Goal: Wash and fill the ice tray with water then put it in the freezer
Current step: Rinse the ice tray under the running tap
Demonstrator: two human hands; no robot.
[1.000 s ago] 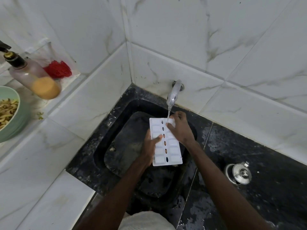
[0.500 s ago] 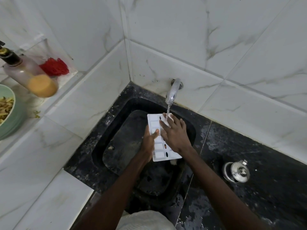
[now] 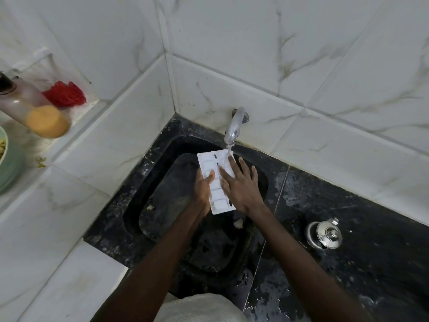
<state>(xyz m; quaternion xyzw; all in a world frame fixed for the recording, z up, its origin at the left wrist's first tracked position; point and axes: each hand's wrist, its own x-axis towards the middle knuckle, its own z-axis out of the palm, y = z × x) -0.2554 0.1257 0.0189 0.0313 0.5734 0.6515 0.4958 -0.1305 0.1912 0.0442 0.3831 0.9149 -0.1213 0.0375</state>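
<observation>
Two hands on one white ice tray [image 3: 214,182], over the black sink [image 3: 137,201]. Right fingers [image 3: 226,175] straight and spread, lying flat on the tray's upper face, tips reaching toward its far end. Right hand [image 3: 241,187] covering the tray's right half, holding nothing in a curl. Left thumb [image 3: 209,177] pressed onto the tray's left part, left hand [image 3: 202,191] gripping its left long edge; remaining left fingers hidden beneath, so their lie cannot be told. Tray held lengthwise away from the body, slightly tilted, far end just under the metal tap [image 3: 234,126]. Thin stream of water [image 3: 229,151] falling from the spout onto that far end. Dark oval holes visible along the tray's middle.

Further out: wet, speckled black counter [image 3: 348,263] to the right, bearing a small shiny steel lidded pot [image 3: 323,234]. White marble-look tiles [image 3: 255,54] behind and to the left. On the left ledge, a blurred bottle [image 3: 34,110] with orange liquid, a red scrubber [image 3: 65,95], and the edge of a green bowl [image 3: 7,163].
</observation>
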